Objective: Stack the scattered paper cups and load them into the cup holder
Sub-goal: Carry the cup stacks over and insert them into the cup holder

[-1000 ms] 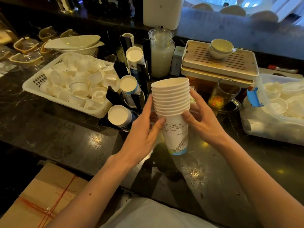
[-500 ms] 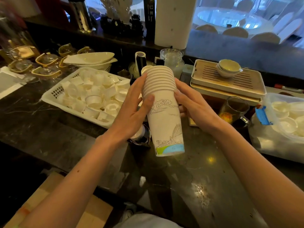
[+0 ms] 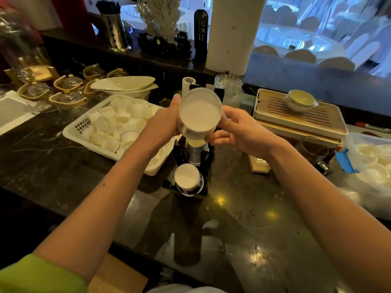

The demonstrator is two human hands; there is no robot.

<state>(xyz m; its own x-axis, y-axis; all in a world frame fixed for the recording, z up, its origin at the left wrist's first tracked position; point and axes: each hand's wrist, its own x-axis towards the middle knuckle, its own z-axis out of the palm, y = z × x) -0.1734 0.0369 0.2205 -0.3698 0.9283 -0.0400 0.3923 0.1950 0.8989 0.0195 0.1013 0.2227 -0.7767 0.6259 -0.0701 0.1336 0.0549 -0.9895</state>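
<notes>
I hold a stack of white paper cups tipped over so its round base faces me. My left hand grips its left side and my right hand grips its right side, above the black cup holder. The holder stands on the dark counter with rows of stacked cups lying in it; the nearest row shows its white base, and another row sits just under the held stack. The stack's rims are hidden behind its base.
A white basket of small plastic cups sits left of the holder. A bamboo tea tray with bowls, a glass mug and a clear bin of lids are on the right. A raised ledge runs behind.
The stack has gone from upright to tipped away, base towards me, and has moved up and back over the holder. Both hands stayed on it.
</notes>
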